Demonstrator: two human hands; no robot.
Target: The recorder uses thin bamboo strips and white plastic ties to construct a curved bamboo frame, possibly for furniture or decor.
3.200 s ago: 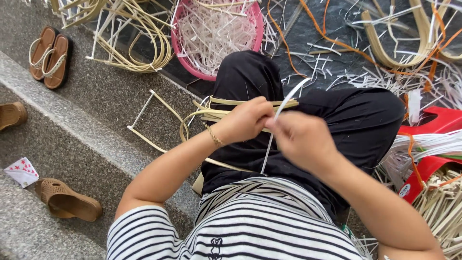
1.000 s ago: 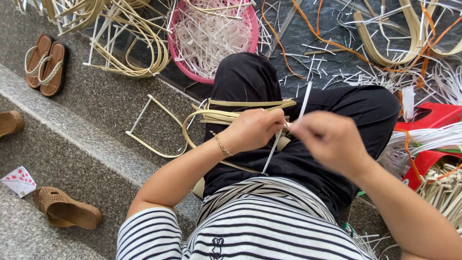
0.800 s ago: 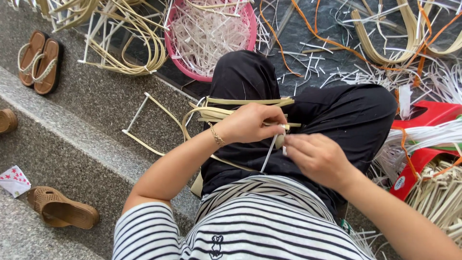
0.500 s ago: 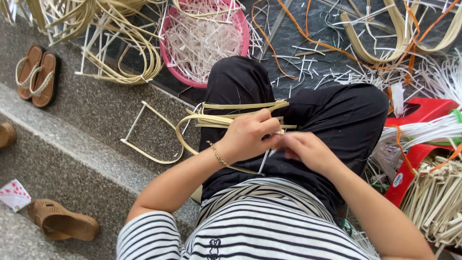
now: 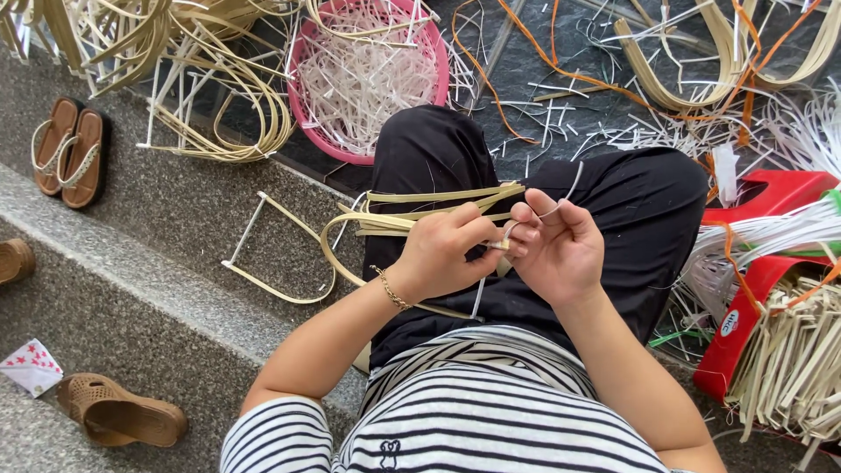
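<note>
Grey stone steps are seen from above, and a dark mat at twelve o'clock is covered with pale strips and orange strands. A pink basket full of thin white scraps is set at eleven o'clock. A pair of brown sandals is laid at ten o'clock, and a tan sandal is left at eight o'clock beside a small folded paper with stars. A red stool and bundles of cut strips are piled at three o'clock.

A bent frame of flat yellow strips is rested across the black trousers, right in the middle. It is gripped by the left hand, whose fingers are curled tight around the strips. A gold bracelet is worn on that wrist. A thin white strand is pinched between the thumb and first finger of the right hand, and the other fingers are curled loosely.

A second ago the two hands were held a little apart, and the strand was pulled out long and straight. Now the hands are pressed close together and the strand is bent into a small loop at the frame. So it looks as if the strand is being wound or tied around the strips.
</note>
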